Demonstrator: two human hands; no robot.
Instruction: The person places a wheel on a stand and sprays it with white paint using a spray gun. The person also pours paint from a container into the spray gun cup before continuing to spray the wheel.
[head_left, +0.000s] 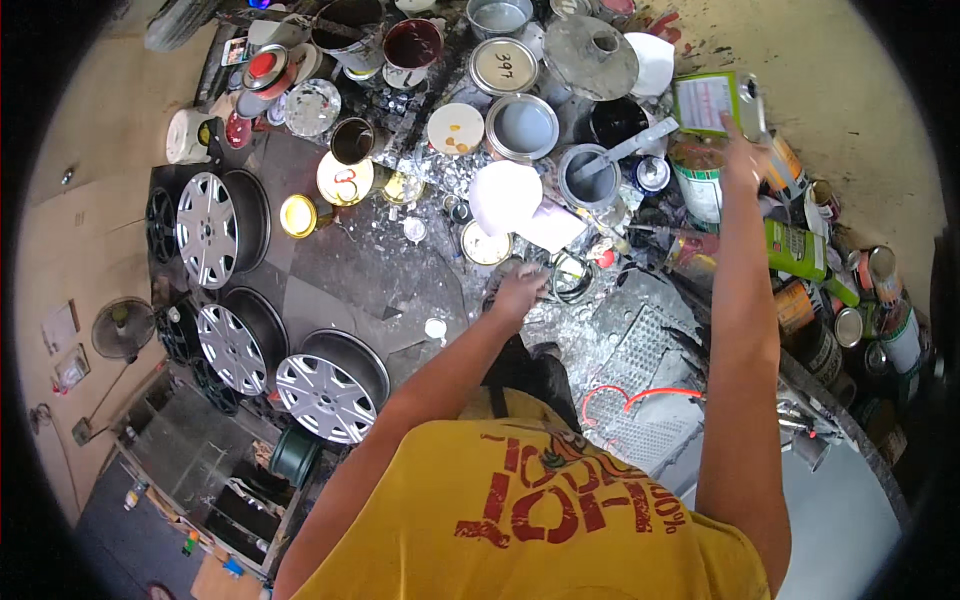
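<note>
Holding a green can (702, 102), right hand (743, 155) overhangs a spattered worktop (558, 328), silver wheels (228, 350) leftward; left hand's (517, 291) grip unclear.

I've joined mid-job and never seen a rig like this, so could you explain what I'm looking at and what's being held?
There is no machine: a person is working bare-handed. The single picture comes from a wide fisheye camera on their head, looking down, so straight edges bend near the rim. Picture left is their left; the yellow shirt is theirs.

The right hand is at a rectangular green can; blur hides whether it grips it. The left hand is low, beside a small round container; I can't tell whether it holds anything.

The surface is paint-spattered and crowded with tins, including a lidded tin and an open grey paint tin with a flat stick in it. Silver wheel rims lie to the left.
</note>
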